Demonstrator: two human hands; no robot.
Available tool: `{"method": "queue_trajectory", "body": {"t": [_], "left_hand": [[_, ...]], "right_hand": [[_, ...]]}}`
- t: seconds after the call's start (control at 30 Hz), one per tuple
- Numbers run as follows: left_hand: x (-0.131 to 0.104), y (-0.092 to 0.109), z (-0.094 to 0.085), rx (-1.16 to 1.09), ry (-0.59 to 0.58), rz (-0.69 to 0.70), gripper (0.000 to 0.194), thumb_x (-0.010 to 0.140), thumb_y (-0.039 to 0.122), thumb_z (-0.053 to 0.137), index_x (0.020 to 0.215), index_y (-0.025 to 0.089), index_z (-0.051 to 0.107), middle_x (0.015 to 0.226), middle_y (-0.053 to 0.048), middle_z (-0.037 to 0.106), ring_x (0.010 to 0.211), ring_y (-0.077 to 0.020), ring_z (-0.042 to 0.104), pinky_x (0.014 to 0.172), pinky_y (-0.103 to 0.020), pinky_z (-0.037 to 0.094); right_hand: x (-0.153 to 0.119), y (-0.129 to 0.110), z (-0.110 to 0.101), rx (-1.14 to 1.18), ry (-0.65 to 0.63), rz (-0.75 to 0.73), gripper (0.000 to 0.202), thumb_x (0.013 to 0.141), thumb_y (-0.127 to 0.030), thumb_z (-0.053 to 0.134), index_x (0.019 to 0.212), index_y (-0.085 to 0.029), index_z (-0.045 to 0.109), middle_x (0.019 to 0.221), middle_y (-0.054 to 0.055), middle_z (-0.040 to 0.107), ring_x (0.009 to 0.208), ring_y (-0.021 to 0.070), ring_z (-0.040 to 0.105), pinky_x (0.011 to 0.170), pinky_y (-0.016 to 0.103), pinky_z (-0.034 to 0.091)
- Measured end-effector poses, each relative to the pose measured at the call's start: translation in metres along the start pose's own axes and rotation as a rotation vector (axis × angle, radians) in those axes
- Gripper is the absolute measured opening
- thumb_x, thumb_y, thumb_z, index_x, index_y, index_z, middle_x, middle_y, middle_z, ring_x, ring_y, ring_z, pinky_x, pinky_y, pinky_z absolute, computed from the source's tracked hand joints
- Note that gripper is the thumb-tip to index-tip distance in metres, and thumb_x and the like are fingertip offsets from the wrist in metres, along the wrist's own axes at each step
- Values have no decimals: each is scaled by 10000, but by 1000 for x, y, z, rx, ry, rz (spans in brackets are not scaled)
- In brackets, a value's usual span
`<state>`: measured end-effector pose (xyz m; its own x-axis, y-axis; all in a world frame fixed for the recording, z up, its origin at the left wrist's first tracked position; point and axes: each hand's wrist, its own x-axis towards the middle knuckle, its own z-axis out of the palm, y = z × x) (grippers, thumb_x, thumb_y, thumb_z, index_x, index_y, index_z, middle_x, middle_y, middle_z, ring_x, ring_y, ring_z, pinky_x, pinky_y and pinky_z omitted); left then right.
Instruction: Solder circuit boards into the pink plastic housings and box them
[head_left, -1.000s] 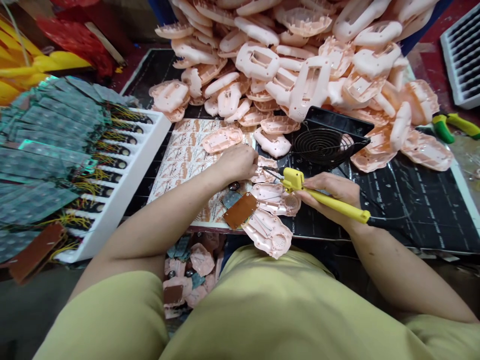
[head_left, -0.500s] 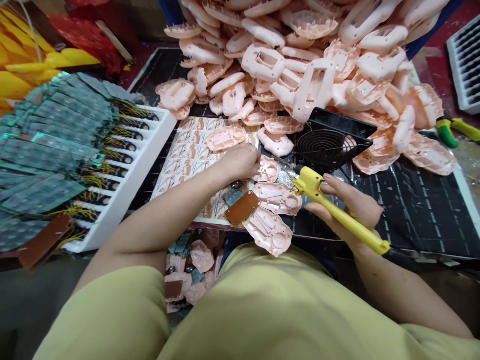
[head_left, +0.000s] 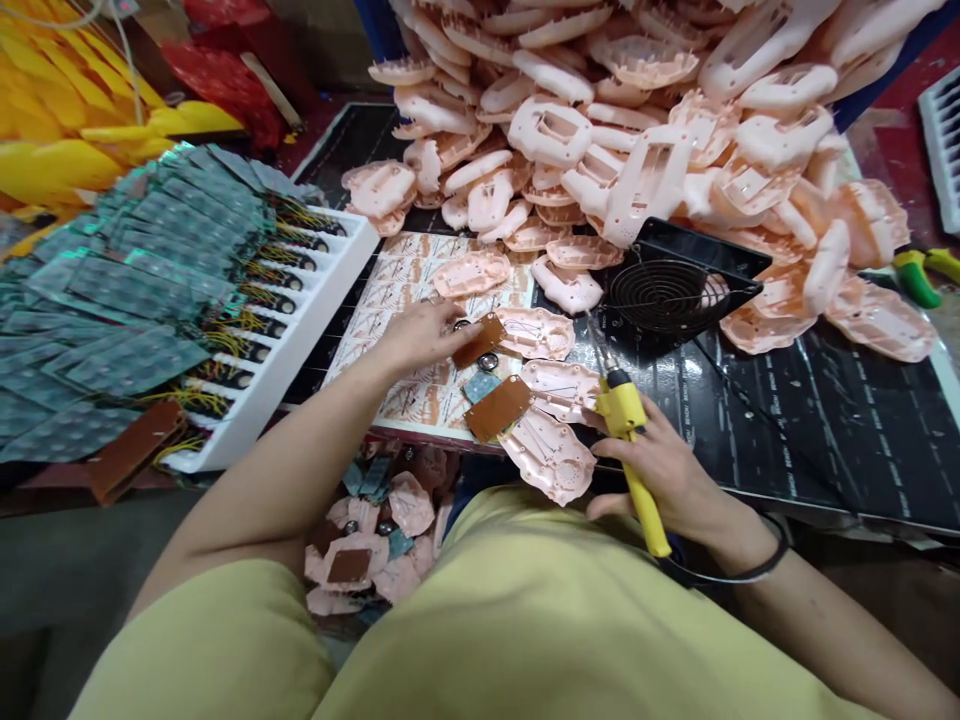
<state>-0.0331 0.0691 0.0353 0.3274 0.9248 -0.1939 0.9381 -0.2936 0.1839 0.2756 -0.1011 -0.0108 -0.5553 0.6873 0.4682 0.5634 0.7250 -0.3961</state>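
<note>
The hands are apart. The right hand (head_left: 664,465) is closed around a yellow, long-handled plastic tool (head_left: 624,412) across the near edge of the black-covered table (head_left: 885,430). The left hand (head_left: 420,338) has its fingers at a brown rectangular board (head_left: 480,342); grip cannot be determined. Three pale-pink plastic shells (head_left: 551,455) lie between, the nearest overhanging that edge.
</note>
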Motion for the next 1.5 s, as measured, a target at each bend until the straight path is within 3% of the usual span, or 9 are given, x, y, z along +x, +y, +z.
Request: {"method": "queue_trajectory", "body": {"t": [0.2, 0.37, 0.53, 0.73, 0.9, 1.0, 1.07, 1.33, 1.5], "left_hand": [[9, 21, 12, -23, 96, 218, 746, 894, 617, 440, 1466, 139, 409, 1509, -144, 408, 1362, -303, 407, 1133, -422, 309], [32, 45, 8, 31, -81, 259, 726, 881, 590, 468, 1461, 156, 418, 1334, -135, 587, 1200, -291, 553, 1007, -360, 412], [48, 55, -7, 93, -212, 209, 615, 779, 579, 586, 1237, 169, 618, 1032, -93, 686, 960, -269, 613, 796, -306, 435], [48, 48, -21, -347, -380, 234, 503, 760, 637, 575, 798, 143, 660, 698, -63, 583, 647, -173, 532, 612, -304, 349], [36, 72, -11, -194, -453, 468, 650, 683, 642, 600, 1083, 132, 650, 1015, -98, 661, 917, -234, 585, 774, -296, 417], [28, 91, -6, -142, -460, 431, 850, 685, 648, 597, 1349, 125, 512, 1271, -118, 600, 1118, -268, 539, 925, -301, 405], [24, 98, -5, -136, -482, 361, 856, 675, 624, 640, 1358, 122, 518, 1280, -116, 601, 1148, -291, 530, 972, -325, 397], [8, 77, -2, -476, -600, 137, 298, 732, 339, 723, 951, 137, 723, 895, -38, 678, 1086, -314, 605, 954, -396, 461], [-14, 59, 1, -762, -664, 150, 425, 691, 228, 765, 1099, 161, 666, 995, -16, 691, 1080, -242, 625, 909, -319, 470]], "right_hand": [[10, -7, 22, -22, 7, -15, 512, 751, -520, 742, 1103, -201, 553, 1016, 103, 714, 1173, 306, 594, 1157, 658, 228], [7, -13, 22, -73, 71, 53, 462, 784, -353, 715, 1181, -221, 518, 1230, 129, 652, 1188, 295, 582, 1128, 659, 284], [4, -19, 27, -60, 46, 31, 594, 754, -441, 757, 1234, -205, 497, 1166, 128, 675, 1198, 319, 572, 1131, 670, 267], [0, -14, 31, -70, 176, 90, 514, 761, -300, 768, 1194, -247, 495, 1170, 103, 663, 1182, 304, 587, 1098, 631, 350], [-8, -10, 36, -84, 267, 172, 587, 750, -282, 775, 1232, -251, 442, 1262, 139, 596, 1201, 326, 568, 953, 565, 497], [-13, -7, 41, -112, 254, 212, 600, 733, -319, 791, 1223, -235, 455, 1230, 144, 605, 1127, 321, 606, 883, 518, 540], [-18, -4, 44, -125, 235, 230, 598, 731, -369, 791, 1216, -232, 469, 1183, 130, 629, 1052, 298, 640, 823, 463, 566], [-33, -3, 44, -132, 142, 260, 500, 727, -437, 784, 1129, -252, 551, 1211, 116, 657, 998, 299, 677, 796, 436, 582], [-13, -4, 47, -206, 200, 213, 439, 763, -432, 756, 1136, -269, 593, 1022, 60, 700, 930, 287, 695, 764, 407, 583]]}}
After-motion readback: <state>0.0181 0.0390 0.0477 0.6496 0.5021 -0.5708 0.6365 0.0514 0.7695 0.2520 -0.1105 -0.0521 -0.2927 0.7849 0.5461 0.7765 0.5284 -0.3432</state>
